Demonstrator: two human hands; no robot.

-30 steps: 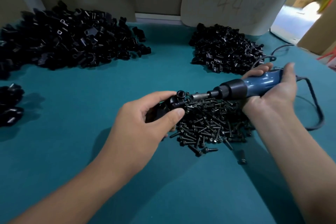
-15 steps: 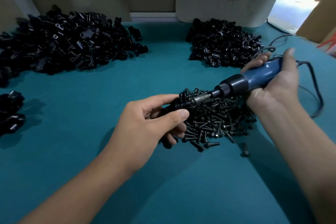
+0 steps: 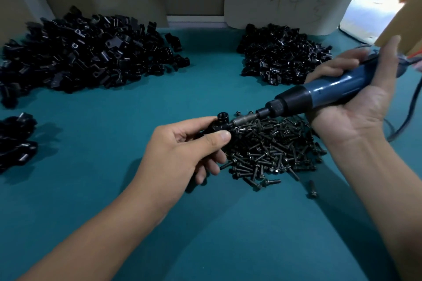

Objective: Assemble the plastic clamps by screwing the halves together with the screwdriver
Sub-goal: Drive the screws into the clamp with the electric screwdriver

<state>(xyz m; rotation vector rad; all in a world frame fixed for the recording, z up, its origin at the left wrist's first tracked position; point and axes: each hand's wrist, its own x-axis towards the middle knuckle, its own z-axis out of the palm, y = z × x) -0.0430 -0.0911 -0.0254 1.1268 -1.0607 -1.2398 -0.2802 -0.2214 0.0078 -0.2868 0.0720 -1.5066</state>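
Centre frame: my left hand pinches the clamp; right hand grips the screwdriver, tip at clamp, above the screws. Since earlier: screwdriver tilted steeper.

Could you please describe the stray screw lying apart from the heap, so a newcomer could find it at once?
Start at the heap of black screws in the middle of the teal table. Look past its near right edge, beside the right forearm. One lone screw lies there by itself on bare cloth, touching no others.
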